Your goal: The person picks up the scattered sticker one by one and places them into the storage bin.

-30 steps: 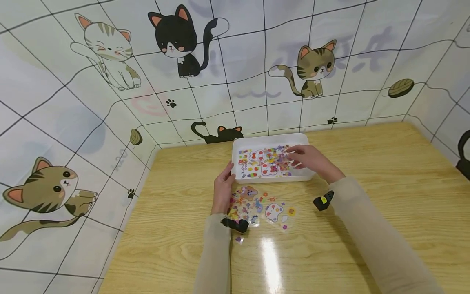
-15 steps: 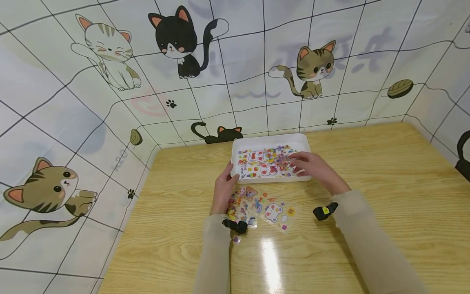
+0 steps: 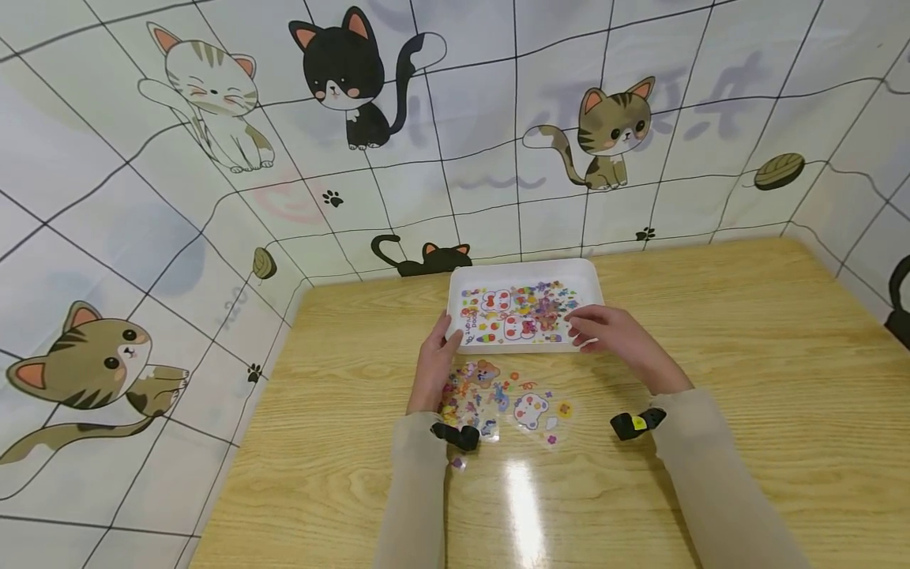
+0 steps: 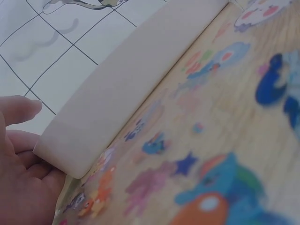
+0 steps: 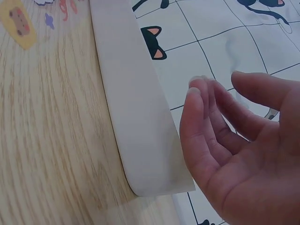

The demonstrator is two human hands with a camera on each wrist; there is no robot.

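A shallow white tray [image 3: 529, 273] lies on the table against the wall. In it are clear sticker sheets [image 3: 498, 316] printed with rabbits, fruit and small figures. My left hand [image 3: 430, 365] holds the tray's left front corner, fingers along the outside and thumb over the rim; the left wrist view shows the fingers [image 4: 33, 161] bent by the corner. Above the tray's right front corner is my right hand [image 3: 604, 336]; its fingers [image 5: 190, 126] are loosely curved and apart from the thumb, with nothing seen between them.
More clear sticker sheets [image 3: 529, 411] lie on the wooden table [image 3: 341, 474] in front of the tray, partly under the left forearm. A cat-printed wall covering [image 3: 490, 158] stands right behind the tray. Black wrist cameras [image 3: 636, 423] sit on both sleeves.
My right hand has drawn back from over the stickers toward the tray's right front corner. The left hand stays at the left corner, its thumb shifted slightly over the rim.
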